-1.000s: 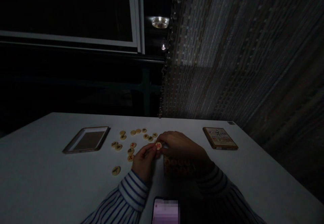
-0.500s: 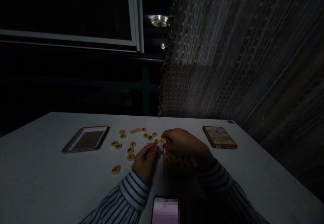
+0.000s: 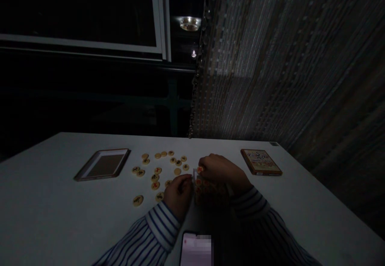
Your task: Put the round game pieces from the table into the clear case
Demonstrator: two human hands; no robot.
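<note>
A Chinese chess piece (image 3: 200, 169) with a red character is pinched in the fingers of my right hand (image 3: 224, 171), over the far left corner of a small box (image 3: 194, 193). Rows of red-marked pieces (image 3: 207, 187) lie in this box, dim under my hand's shadow. Against the box's left side is my left hand (image 3: 178, 193), its fingers curled with the tips at the wall; whether they grip anything is hard to see. Left of it, several round wooden pieces (image 3: 155, 178) lie scattered on the table, some with black characters, some red, some plain side up.
On the white table (image 3: 99, 218), an open shallow box lid or tray (image 3: 105, 165) lies at the left and a printed box cover (image 3: 261, 162) at the right. A phone (image 3: 195, 250) sits at the near edge. Behind hangs a bead curtain (image 3: 255, 57). The room is dark.
My right hand has carried the red-marked piece right and slightly down, over the box. My left hand has parted from that piece and moved down to the box's left side.
</note>
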